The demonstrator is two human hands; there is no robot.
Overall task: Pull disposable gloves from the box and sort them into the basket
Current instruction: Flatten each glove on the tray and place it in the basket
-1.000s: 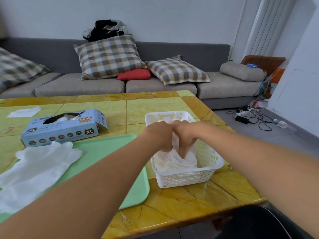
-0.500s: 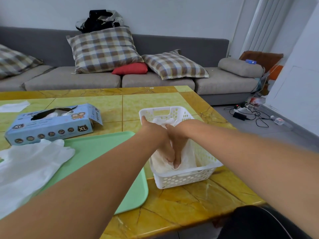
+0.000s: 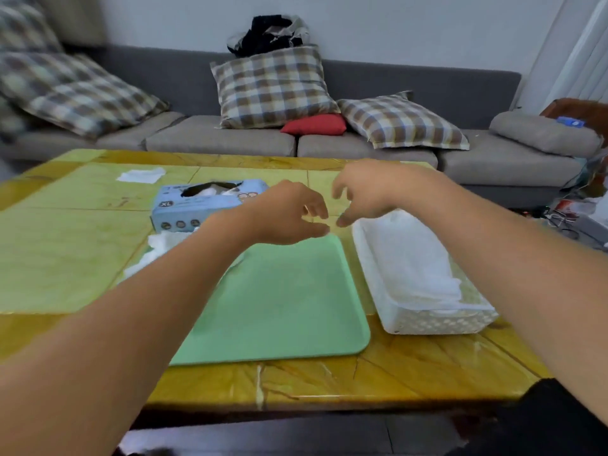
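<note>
Nearest on the table [image 3: 411, 366] lies the green tray [image 3: 283, 301], bare across most of its face, with loose white gloves [image 3: 158, 250] spilling over its far left corner. Just right of the tray sits the white basket [image 3: 424, 320], a heap of gloves [image 3: 414, 268] already piled inside and rising about to the rim — one risk is that a further glove dropped on top slides over the low wall, since thin film like this has little to hold it down.

Above the tray's far edge hang both hands, empty. The left hand [image 3: 289, 215] has its fingers loosely curled; the right hand [image 3: 365, 192] droops with relaxed fingers over the basket's far end. Neither touches anything, though motion blur makes the fingertips hard to read.

Beyond them stands the blue glove box [image 3: 187, 209], marked XL, with white gloves showing in its oval opening. The box looks light and nothing braces it — a one-handed tug could drag it along or bring out a clump instead of a single glove.
</note>
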